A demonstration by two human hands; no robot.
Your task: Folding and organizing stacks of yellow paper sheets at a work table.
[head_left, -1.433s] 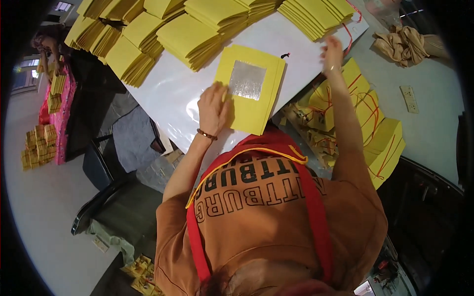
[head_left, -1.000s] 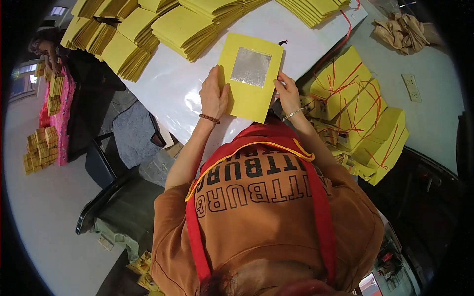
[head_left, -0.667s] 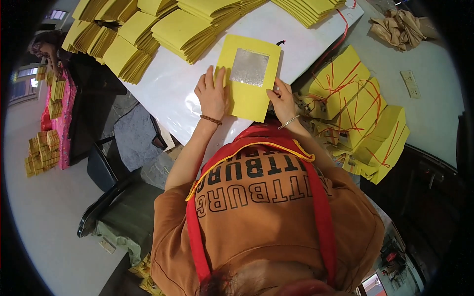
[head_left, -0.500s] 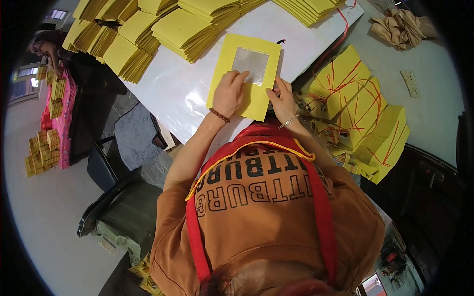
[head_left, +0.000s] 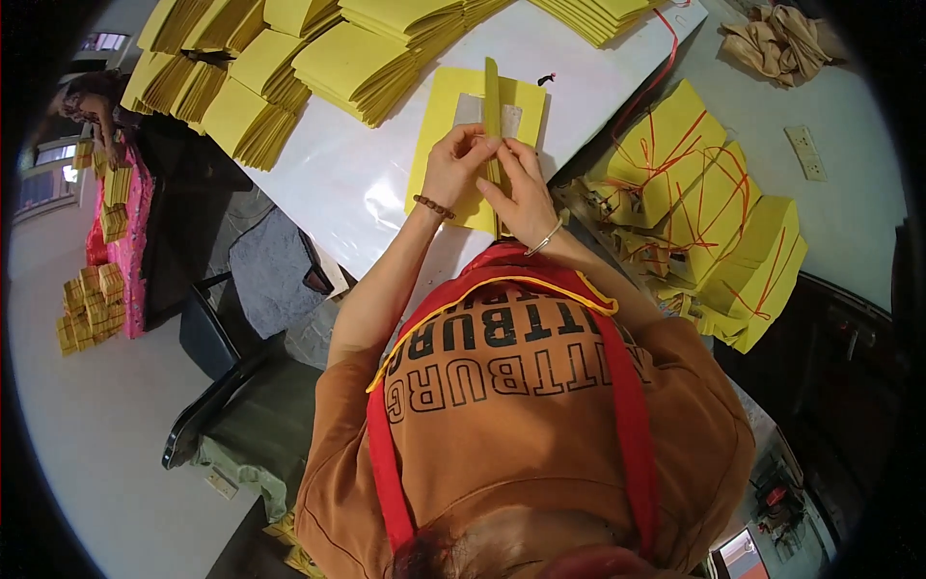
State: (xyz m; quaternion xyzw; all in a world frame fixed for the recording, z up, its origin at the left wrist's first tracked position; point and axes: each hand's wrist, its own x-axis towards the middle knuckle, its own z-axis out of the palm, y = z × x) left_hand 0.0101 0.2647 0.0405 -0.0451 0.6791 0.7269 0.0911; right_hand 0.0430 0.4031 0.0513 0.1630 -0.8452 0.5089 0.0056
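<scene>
A flat yellow paper piece with a rectangular window (head_left: 424,159) lies on the white table in front of me, its greyish window partly covered. Over its middle stands a narrow upright yellow paper piece (head_left: 492,89), seen nearly edge-on. My left hand (head_left: 453,172) closes its fingertips on the upright paper from the left side. From the right, my right hand (head_left: 526,201) holds the same paper between fingers and thumb, the thumb lower than the fingers. Whether the upright piece is joined to the flat one cannot be seen.
Stacks of folded yellow paper (head_left: 352,68) line the far side of the white table (head_left: 333,198). Yellow paper with red strings (head_left: 690,193) is heaped at the right. Crumpled brown paper (head_left: 776,46) lies at the far right. A dark chair (head_left: 207,328) stands on the left.
Both hands have come together over the middle of the yellow paper. A narrow yellow piece now stands up between them, where the paper lay flat with its whole window showing.
</scene>
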